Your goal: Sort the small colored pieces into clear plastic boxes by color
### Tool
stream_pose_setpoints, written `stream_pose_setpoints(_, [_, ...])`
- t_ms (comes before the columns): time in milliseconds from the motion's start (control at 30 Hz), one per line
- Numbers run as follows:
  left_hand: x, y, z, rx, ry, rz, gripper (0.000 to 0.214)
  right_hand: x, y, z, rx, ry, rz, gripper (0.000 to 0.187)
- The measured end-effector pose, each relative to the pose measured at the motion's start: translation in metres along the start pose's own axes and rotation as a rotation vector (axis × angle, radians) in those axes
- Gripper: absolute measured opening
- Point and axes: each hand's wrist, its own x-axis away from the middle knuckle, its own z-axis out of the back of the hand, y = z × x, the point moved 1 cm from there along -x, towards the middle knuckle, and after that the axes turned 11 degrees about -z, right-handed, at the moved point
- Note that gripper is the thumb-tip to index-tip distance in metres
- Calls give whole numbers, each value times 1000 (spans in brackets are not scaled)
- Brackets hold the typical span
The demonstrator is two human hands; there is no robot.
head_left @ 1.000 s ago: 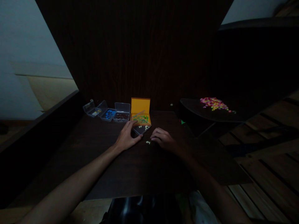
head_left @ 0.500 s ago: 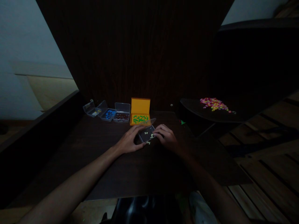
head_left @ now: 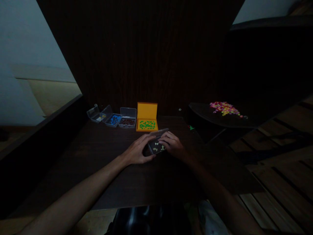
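Note:
A small clear plastic box [head_left: 155,152] with its lid [head_left: 159,132] raised lies between my hands on the dark tabletop. My left hand [head_left: 138,150] grips its left side, thumb along the near edge and fingers by the hinge side. Several small pale bow-shaped pieces [head_left: 156,144] show within the box outline. My right hand [head_left: 172,144] is over the box's right part, fingers curled together and pointing inward. Its fingertips hide part of the box, and anything pinched in them is too small to make out.
Beyond my hands stands an open orange box [head_left: 147,111] of green pieces. Left of it are open clear boxes with brown pieces [head_left: 127,122], blue pieces [head_left: 114,119] and pale yellow ones [head_left: 98,117]. Colourful beads [head_left: 225,108] lie heaped on a shelf at right; a green piece [head_left: 191,128] lies nearer.
The clear box has shifted slightly right and towards me, and its lid leans differently. A pale piece that lay at the near edge now appears within the box outline. Both hands stay beside it.

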Motion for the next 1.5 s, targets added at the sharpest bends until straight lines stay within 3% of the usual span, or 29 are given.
stream_pose_setpoints(367, [0,0,0,12,-11,29,69,1,4,0,21,-41,36,20])
stream_pose_setpoints(633, [1,-5,-2,-29,60,35,68,-1,-1,7,-18,57,-20,24])
stream_pose_setpoints(933, [1,-13,-3,-155,183,151,65,0,-17,12,-63,149,-60,19])
stream_pose_setpoints(1033, [1,-15,-2,-191,234,206,62,1,-19,12,-78,84,2,17])
stream_pose_setpoints(1233, [0,-19,1,-256,321,288,58,6,-13,5,-74,-226,12,21])
stream_pose_setpoints(1500, [0,-18,1,-263,312,297,57,9,-8,-5,-10,-296,-9,28])
